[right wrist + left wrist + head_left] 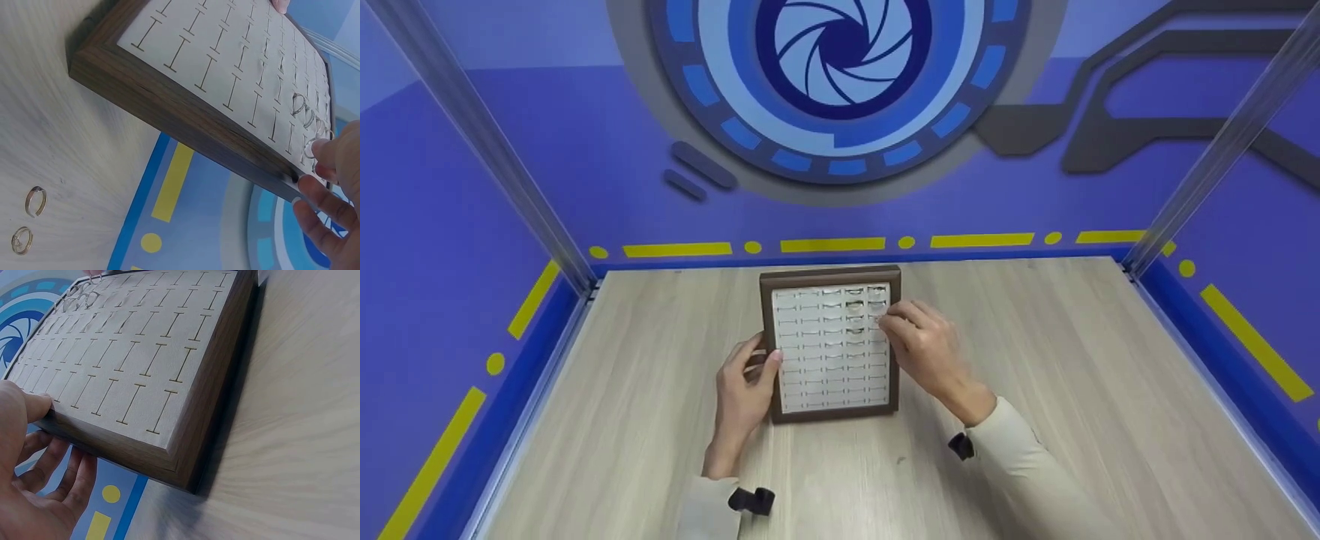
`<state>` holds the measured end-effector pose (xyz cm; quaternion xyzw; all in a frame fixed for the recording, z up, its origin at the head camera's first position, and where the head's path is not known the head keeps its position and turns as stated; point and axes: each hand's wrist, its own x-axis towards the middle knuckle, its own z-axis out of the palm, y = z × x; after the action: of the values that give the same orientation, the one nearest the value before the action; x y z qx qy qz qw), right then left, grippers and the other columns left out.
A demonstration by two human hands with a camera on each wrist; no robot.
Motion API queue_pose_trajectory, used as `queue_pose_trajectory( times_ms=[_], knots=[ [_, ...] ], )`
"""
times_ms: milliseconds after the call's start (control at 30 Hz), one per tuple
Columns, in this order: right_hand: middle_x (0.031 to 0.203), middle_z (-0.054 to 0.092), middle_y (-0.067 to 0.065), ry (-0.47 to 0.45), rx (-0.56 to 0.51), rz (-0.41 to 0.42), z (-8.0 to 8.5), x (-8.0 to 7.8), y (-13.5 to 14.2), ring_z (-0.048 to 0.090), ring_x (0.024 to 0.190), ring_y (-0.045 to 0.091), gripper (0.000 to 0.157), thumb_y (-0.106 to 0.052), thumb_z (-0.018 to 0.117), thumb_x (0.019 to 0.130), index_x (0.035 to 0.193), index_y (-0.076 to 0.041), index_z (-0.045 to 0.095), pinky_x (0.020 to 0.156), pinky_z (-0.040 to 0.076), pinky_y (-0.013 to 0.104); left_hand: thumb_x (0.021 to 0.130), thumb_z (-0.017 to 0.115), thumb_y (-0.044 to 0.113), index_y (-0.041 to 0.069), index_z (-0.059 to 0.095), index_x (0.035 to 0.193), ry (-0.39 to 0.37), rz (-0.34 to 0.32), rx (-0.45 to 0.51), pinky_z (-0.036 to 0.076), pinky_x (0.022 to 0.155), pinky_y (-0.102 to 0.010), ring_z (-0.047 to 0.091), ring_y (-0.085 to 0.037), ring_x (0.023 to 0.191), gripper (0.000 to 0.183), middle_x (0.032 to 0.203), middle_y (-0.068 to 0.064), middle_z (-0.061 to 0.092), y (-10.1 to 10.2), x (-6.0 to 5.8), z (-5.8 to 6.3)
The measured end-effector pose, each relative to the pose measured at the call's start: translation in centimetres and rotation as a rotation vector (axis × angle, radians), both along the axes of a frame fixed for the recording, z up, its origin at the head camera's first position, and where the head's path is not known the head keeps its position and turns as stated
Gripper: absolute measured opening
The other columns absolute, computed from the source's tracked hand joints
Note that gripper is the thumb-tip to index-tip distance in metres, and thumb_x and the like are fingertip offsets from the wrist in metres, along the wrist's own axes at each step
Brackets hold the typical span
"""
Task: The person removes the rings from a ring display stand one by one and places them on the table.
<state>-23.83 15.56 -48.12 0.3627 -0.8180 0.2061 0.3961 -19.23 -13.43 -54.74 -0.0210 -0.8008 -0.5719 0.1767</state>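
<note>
A ring display tray (832, 277) with a dark wooden frame and a white slotted pad is held tilted up over the table. My left hand (744, 397) grips its left edge, thumb on the front and fingers behind. At the right edge, near the upper slots, my right hand (926, 349) pinches a slim ring (306, 149) between thumb and index finger, right against the pad. Several silvery rings (854, 307) sit in the upper right slots; the lower slots show bare slits. The pinching fingertips partly hide the slot behind them.
Two loose rings, a plain open band (28, 202) and one with a setting (15, 239), lie on the wood-grain table (645, 420) in the right wrist view. Blue printed walls (532, 150) enclose the table at the back and sides.
</note>
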Motion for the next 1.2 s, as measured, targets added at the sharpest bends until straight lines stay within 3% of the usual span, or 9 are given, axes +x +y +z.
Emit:
queue_pose_trajectory(
  times_ms=[467, 1000, 1200],
  knots=[
    [0.088, 0.069, 0.005, 0.020, -0.028, 0.026, 0.0, 0.6, 1.0, 0.067, 0.075, 0.023, 0.013, 0.007, 0.081, 0.086, 0.091, -0.004, 0.076, 0.058, 0.056, 0.037, 0.104, 0.073, 0.020, 0.005, 0.066, 0.142, 0.018, 0.000, 0.005, 0.063, 0.095, -0.044, 0.073, -0.027, 0.108, 0.042, 0.124, -0.010, 0.071, 0.0, 0.0, -0.1],
    [0.089, 0.069, 0.003, -0.037, 0.012, -0.003, -0.9, 1.3, 3.5, 0.068, 0.075, 0.022, 0.014, 0.006, 0.083, 0.086, 0.090, -0.005, 0.076, 0.061, 0.058, 0.035, 0.104, 0.072, 0.020, 0.006, 0.065, 0.143, 0.022, -0.004, -0.003, 0.063, 0.095, -0.043, 0.073, -0.025, 0.108, 0.042, 0.123, -0.010, 0.070, -0.1, 0.0, -0.1],
    [0.090, 0.070, 0.005, -0.054, 0.033, -0.009, -1.4, 1.3, 4.7, 0.068, 0.077, 0.023, 0.007, 0.000, 0.076, 0.097, 0.091, -0.003, 0.077, 0.064, 0.059, 0.037, 0.104, 0.073, 0.019, 0.005, 0.065, 0.143, 0.026, 0.001, -0.009, 0.063, 0.095, -0.042, 0.073, -0.025, 0.108, 0.042, 0.123, -0.010, 0.070, 0.0, -0.1, -0.2]
  ],
)
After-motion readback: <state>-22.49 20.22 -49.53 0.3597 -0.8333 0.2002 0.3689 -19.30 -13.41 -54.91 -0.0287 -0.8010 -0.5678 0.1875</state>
